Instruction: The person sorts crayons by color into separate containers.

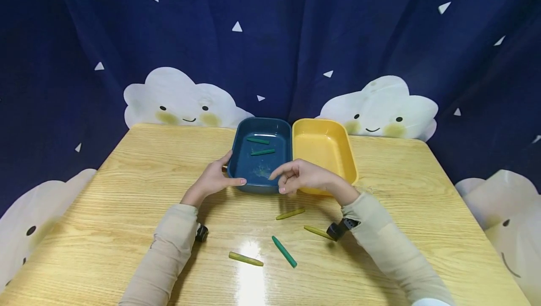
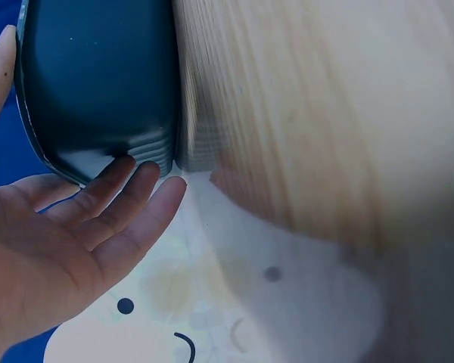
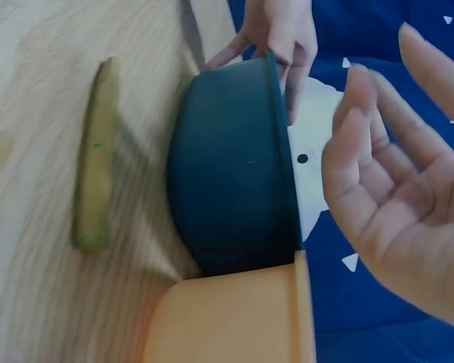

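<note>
Place: looked like a staged play or craft corner, not a real room
Backdrop: a dark blue curtain (image 1: 270,38) printed with smiling clouds (image 1: 181,99) (and small white triangles) closed off every side
Furniture: one light wooden table (image 1: 422,212)
Props: crayons (image 1: 284,251) and two plastic trays (image 1: 324,149)

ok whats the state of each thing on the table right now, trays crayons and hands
dark blue plastic tray: upright, holds two green crayons
yellow plastic tray: upright, empty, touching the blue one
left hand: touching the blue tray's near corner
right hand: empty, fingers relaxed
four loose crayons: lying flat on the wooden table
</note>
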Demonstrator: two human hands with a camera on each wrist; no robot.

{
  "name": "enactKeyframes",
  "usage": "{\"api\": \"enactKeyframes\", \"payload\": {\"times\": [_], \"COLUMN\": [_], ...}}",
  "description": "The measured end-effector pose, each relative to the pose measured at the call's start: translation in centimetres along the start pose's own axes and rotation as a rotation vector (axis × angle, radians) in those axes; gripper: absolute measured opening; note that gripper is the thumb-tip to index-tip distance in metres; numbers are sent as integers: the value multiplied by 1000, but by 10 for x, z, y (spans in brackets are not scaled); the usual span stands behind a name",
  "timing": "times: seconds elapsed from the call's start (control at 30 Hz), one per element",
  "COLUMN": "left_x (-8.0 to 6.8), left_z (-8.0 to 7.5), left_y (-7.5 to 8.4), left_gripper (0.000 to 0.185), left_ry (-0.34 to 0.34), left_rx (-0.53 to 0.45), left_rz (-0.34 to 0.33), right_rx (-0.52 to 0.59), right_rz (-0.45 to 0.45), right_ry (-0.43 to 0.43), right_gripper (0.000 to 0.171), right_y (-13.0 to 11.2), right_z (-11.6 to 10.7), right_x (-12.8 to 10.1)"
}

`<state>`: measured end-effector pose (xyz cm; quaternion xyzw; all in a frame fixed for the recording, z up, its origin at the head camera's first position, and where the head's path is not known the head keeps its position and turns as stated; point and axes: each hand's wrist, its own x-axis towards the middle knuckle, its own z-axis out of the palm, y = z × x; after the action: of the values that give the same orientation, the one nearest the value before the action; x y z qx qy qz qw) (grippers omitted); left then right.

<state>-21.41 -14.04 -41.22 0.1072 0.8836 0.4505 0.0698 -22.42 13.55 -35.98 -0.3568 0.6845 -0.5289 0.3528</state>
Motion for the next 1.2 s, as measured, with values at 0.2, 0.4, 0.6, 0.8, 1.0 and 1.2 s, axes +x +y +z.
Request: {"api": "enactKeyframes", "payload": {"times": [0.2, 0.4, 0.6, 0.8, 1.0, 1.2], "left_x": [-1, -1, 0, -2, -3, -2], "left_z": [1, 2, 1, 1, 1, 0], "left_y": [-1, -2, -2, 0, 2, 2], "left_gripper": [101, 102, 103, 102, 103, 103], "left_ry": [4, 8, 7, 4, 3, 4], "left_rx": [1, -8, 2, 2, -1, 0], "left_rz": [-1, -5, -4, -11, -18, -18], "right_rx": [28, -30, -80, -118, -88, -120], "right_rz": [-80, -77, -49, -5, 27, 54], "right_ry": [-194, -272, -290, -312, -365, -356], "right_gripper": [46, 46, 47, 46, 45, 44], "right_y": [14, 28, 35, 42, 48, 58], "right_z": [5, 15, 21, 30, 37, 45], "right_x": [-2, -2, -5, -9, -11, -10]}}
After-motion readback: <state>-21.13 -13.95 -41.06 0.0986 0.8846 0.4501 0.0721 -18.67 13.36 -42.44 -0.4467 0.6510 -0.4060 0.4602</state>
